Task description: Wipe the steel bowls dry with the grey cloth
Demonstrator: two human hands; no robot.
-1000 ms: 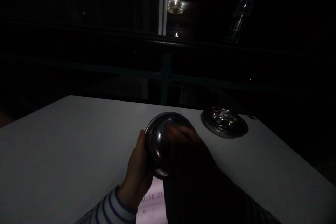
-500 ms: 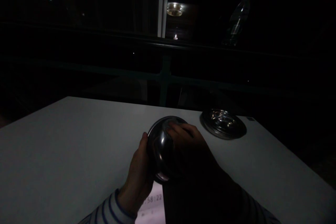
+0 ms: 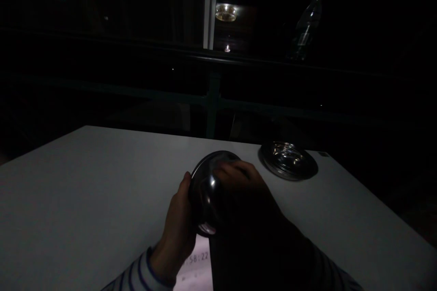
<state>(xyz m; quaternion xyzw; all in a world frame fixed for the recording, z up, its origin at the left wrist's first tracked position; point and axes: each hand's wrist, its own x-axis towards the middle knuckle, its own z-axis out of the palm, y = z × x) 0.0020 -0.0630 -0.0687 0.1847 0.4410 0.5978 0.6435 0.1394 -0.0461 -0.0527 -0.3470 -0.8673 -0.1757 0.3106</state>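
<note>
A shiny metal bowl (image 3: 205, 191) is tilted over the front middle of the table, its rounded outer side facing me. My left hand (image 3: 179, 209) is closed around its left edge, thumb up along the rim. My right hand (image 3: 244, 179) lies over the upper right of the bowl with bent fingers pressed to the metal. Deep shadow covers most of that hand, and whether anything is under its fingertips is hidden. Below the bowl a lit surface (image 3: 196, 259) shows digits ending in 58:22, partly covered by my left hand and the dark right arm.
On the white table (image 3: 85, 191), shiny metal dishes (image 3: 288, 161), seemingly stacked, stand at the far right. A small dark label (image 3: 323, 154) sits near the back right corner. Beyond are dark railings, a window frame (image 3: 210, 9) and a clear bottle (image 3: 307, 27) with a white cap.
My right hand has shifted slightly on the bowl, its fingertips a little lower and further left. The left hand keeps its hold. The whole view has drifted slightly.
</note>
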